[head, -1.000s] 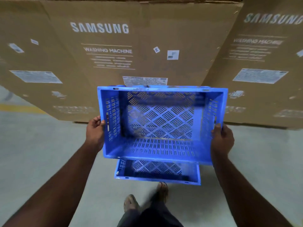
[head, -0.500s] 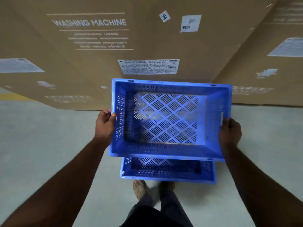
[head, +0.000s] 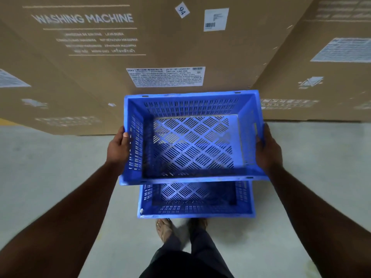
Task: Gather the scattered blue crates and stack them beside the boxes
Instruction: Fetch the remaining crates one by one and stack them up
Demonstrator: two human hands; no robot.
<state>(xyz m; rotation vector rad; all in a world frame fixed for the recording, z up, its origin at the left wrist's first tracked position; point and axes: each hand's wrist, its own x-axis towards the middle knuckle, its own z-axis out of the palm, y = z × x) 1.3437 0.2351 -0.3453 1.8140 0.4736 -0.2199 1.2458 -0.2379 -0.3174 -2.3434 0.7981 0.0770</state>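
I hold a blue perforated crate point(head: 192, 145) in the air, open side up, level and square to me. My left hand point(head: 118, 147) grips its left wall and my right hand point(head: 268, 151) grips its right wall. Below it a second blue crate point(head: 196, 201) stands on the floor just in front of my feet; only its near part shows, the rest is hidden under the held crate. The held crate hangs above and slightly beyond it, apart from it.
Tall brown washing machine cartons point(head: 140, 57) form a wall straight ahead, with another carton point(head: 325, 67) angled at the right. Grey concrete floor point(head: 50, 177) spreads on both sides. My feet point(head: 164, 229) stand close behind the floor crate.
I have stepped closer to the cartons. The held crate has come lower and more level over the floor crate, and both hands keep their grip.
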